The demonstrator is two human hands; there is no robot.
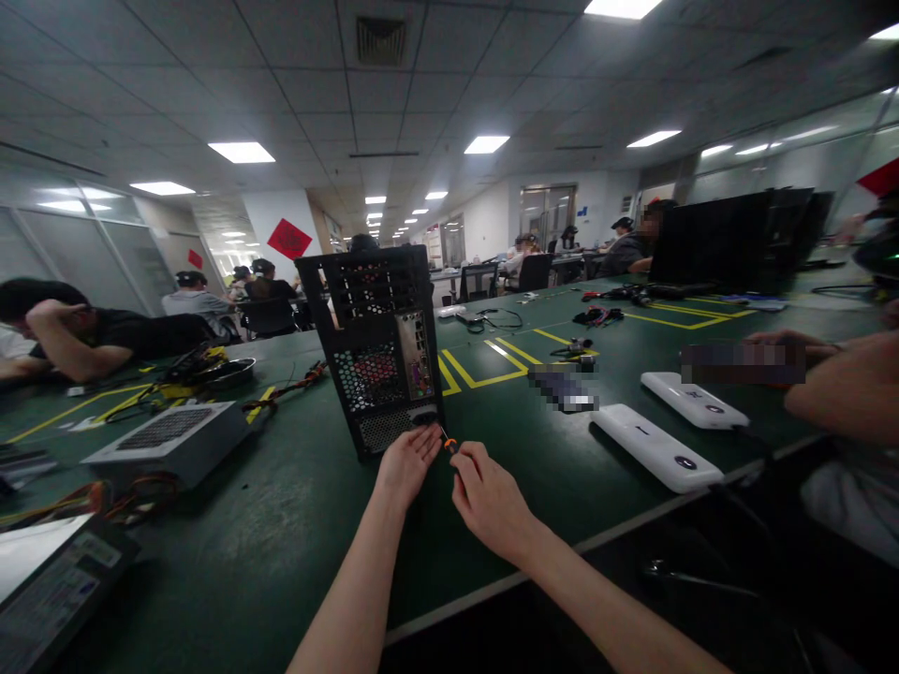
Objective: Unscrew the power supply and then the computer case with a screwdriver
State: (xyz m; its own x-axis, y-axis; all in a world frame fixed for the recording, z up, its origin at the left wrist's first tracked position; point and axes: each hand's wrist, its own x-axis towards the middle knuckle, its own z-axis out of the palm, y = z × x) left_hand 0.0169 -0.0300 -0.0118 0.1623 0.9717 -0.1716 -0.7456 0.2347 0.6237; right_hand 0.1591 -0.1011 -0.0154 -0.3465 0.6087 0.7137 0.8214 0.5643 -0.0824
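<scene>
A black computer case (355, 318) stands upright on the green table, its perforated back panel and metal port plate (414, 351) facing me. My left hand (405, 466) is held palm up at the lower right corner of that panel, fingers stretched out. Whether anything small lies on its fingertips cannot be made out. In my right hand (492, 496) is a screwdriver (451, 446) with an orange and black handle. Its thin shaft points up and left to the case's bottom corner, just beside my left fingertips. The exact spot where the tip ends is hard to see.
To the left lie a grey power supply (172, 435) with cables and another power supply (60, 585). On the right are two white power banks (653, 449), a blurred phone (562, 387) and a person's arm (843, 388). Black monitors (709, 239) stand behind.
</scene>
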